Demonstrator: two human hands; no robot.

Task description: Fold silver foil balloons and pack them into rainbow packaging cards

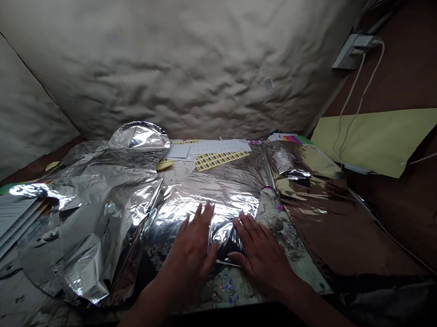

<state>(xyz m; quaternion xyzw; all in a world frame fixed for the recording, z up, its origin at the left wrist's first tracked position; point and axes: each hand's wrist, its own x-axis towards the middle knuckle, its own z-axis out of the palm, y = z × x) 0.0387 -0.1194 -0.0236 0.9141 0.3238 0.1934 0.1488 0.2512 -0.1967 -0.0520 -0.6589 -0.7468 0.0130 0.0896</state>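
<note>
The silver foil sheet (209, 191) lies in the middle of the worktop (301, 277), directly in front of the person, and I see it reaching away from them toward the wall. That looks like its long axis, but the covered edges stop me from being sure. Its near edge shows between the hands, roughly crosswise.

I see the left hand (193, 249) palm down on the foil, fingers extended and thumb out to the side, its fingertips aimed forward and slightly right. The right hand (261, 252) lies likewise, spread flat with its fingers angled forward and left and its thumb toward the other hand. Neither looks closed around anything, though I can't see under the palms. Glare washes out the foil's middle, and its near-left corner sinks into shadow; both forearms run out of my view at the bottom.

A crumpled heap of foil (113, 209) crowds the left side. White papers (217, 147) and a yellow sticker sheet (221, 160) border the far end. To the right lies a glossy mirrored sheet (337, 225), and loose sequins (226, 290) dot the near edge between the wrists.
</note>
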